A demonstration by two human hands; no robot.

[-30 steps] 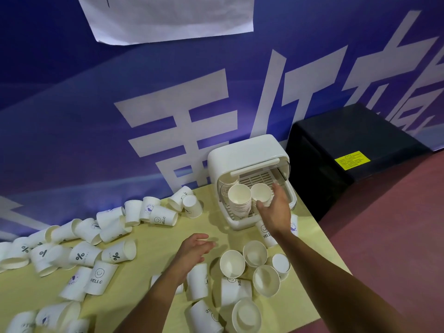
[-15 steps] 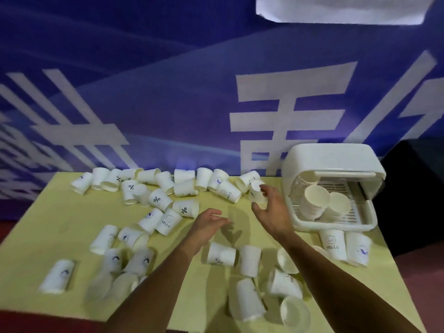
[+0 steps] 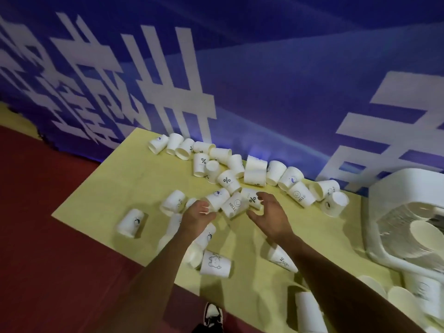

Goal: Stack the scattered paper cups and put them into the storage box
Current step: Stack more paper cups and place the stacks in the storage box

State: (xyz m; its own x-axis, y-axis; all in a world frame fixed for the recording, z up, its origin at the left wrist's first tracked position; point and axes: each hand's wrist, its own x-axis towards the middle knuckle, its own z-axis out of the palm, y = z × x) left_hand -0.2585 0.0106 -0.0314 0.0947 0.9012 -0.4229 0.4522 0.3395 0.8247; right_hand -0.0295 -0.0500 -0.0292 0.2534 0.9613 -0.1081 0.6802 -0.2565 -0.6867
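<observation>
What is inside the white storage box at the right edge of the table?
Inside the storage box, a stack of paper cups shows, nested, with its mouth facing outward. Blur, the box's own top and the frame edge hide the rest.

Head cam, single view, wide-angle w/ bent edges. Sits high over the near edge of the table (image 3: 115, 188), looks fwd and steeply down, rolled so the table runs diagonally. Faces the blue banner wall (image 3: 264, 80) behind the table. Close range: forearms enter from bottom, left hand (image 3: 198, 213) and right hand (image 3: 269, 212) near centre. Storage box (image 3: 408, 186) cut by right edge. Red floor (image 3: 48, 236) at left, shoe (image 3: 212, 316) at bottom.
</observation>
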